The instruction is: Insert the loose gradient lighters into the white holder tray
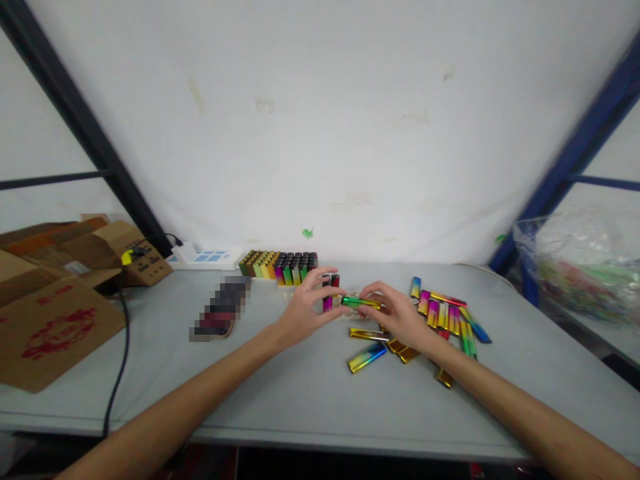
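A shiny green-and-gold lighter [361, 302] lies level in my right hand [393, 310], pinched between thumb and fingers. My left hand [307, 307] is just left of it, thumb and fingers apart around the lighter's dark end; contact is hard to make out. Behind the left fingers, a few lighters [327, 303] stand upright beside a partly hidden clear holder. Loose metallic lighters lie under and right of my right hand, among them a blue-and-gold one [367, 358] and a pink-and-gold one [424, 303].
Upright lighters in blocks [297, 268] stand by the wall, near a white power strip [213, 257]. A pixelated dark object [223, 310] lies left of my hands on the grey table [280, 413]. Cardboard boxes [60, 327] and a black cable are at left, a clear plastic bag [585, 267] at right.
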Demonstrator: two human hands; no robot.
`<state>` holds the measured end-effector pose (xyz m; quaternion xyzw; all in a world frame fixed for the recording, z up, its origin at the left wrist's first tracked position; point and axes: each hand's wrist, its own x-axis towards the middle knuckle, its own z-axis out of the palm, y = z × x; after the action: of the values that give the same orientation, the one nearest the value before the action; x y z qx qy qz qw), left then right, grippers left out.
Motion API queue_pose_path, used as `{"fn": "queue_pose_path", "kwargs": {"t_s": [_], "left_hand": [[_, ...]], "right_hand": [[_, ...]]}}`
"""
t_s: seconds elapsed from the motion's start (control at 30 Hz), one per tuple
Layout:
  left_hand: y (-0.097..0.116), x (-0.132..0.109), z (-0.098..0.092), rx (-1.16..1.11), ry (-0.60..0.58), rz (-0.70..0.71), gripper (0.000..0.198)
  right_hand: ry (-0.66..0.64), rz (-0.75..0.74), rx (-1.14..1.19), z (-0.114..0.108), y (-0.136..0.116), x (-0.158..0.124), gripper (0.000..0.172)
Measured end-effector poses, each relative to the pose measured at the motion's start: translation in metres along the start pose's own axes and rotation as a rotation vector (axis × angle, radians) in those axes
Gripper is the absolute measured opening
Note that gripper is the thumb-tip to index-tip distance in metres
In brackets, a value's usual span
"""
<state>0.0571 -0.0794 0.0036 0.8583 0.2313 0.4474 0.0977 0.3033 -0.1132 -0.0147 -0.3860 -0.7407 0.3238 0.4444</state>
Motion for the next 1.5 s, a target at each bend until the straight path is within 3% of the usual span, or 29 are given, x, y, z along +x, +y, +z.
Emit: {"fn": "queue_pose_path", "kwargs": {"t_s": [0.23, 0.4, 0.53, 0.77, 1.03, 1.2, 1.4, 1.5], "left_hand": [[0.01, 0.007, -0.004, -0.021, 0.066, -0.052, 0.013], [0.003, 0.012, -0.018, 0.043, 0.133, -0.008, 0.012], [-0.006, 0.012, -0.021, 0.089, 0.133, 0.004, 0.014], [-0.017, 0.027, -0.02, 0.165, -0.064, -0.069, 0.019], [-0.014, 0.064, -0.023, 0.282, -0.33, -0.128, 0.01], [-0.011, 0.076, -0.027, 0.215, -0.468, -0.19, 0.011], [-0.013, 0.077, -0.032, 0.196, -0.523, -0.228, 0.011], [-0.015, 0.074, -0.032, 0.184, -0.472, -0.238, 0.017]], "right_hand": [[-0.034, -0.004, 0.166, 0.002, -0.003, 0.001, 0.031], [0.077, -0.053, -0.081, -0.007, -0.001, 0.004, 0.029], [0.085, -0.108, -0.216, -0.011, -0.001, 0.005, 0.023], [0.027, -0.226, -0.321, -0.01, -0.007, 0.005, 0.021], [0.019, -0.246, -0.433, -0.016, 0.0, 0.007, 0.018], [0.017, -0.239, -0.475, -0.019, 0.003, 0.008, 0.017], [0.034, -0.225, -0.53, -0.027, 0.005, 0.01, 0.015], [0.063, -0.243, -0.55, -0.033, 0.005, 0.012, 0.015]]}}
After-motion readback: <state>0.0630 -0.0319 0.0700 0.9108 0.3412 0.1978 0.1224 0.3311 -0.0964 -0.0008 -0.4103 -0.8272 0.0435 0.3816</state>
